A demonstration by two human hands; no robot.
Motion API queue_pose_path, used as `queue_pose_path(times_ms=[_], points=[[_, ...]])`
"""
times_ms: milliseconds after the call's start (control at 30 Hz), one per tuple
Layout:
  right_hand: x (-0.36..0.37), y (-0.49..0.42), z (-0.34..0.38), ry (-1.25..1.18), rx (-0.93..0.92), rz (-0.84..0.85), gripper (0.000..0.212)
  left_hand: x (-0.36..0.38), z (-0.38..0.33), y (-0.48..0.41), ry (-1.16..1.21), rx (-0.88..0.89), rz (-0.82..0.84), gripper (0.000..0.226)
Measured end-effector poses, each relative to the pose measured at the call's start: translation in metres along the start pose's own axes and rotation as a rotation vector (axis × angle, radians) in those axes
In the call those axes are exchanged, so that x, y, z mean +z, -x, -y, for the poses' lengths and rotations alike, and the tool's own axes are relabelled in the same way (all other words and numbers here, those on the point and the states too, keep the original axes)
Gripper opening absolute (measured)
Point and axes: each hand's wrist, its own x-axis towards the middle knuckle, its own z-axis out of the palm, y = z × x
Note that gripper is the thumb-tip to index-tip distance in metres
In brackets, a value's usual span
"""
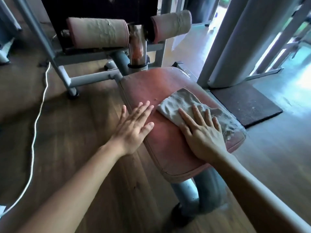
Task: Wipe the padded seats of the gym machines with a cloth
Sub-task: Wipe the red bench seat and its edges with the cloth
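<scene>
No text, brand, number or sign can be read anywhere in the view. The padded seat (168, 132) at the centre of the frame bears only wear marks (no label or maker's name shows on its cover), and the cloth (181, 105) on it is plain. The foam rollers (99, 33) at the upper middle are cracked and unmarked too.

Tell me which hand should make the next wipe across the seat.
Right. The right hand lies flat on the cloth, pressing it onto the seat. The left hand rests bare at the seat's left edge.
</scene>
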Motion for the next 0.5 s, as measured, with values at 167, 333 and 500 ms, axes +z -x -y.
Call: queue_pose_path(times_ms=[167, 333, 500], points=[[-0.003, 0.015, 0.003, -0.048, -0.048, -0.071, 0.047, 0.001, -0.003, -0.005, 0.046, -0.032, -0.023, 0.079], [-0.023, -0.007, -0.070, -0.422, -0.066, -0.337, 0.035, -0.012, -0.046, -0.022, -0.091, -0.209, -0.194, 0.060], [-0.016, 0.000, -0.099, -0.684, -0.015, -0.258, 0.031, 0.012, -0.113, -0.048, -0.150, -0.091, -0.032, 0.071]])
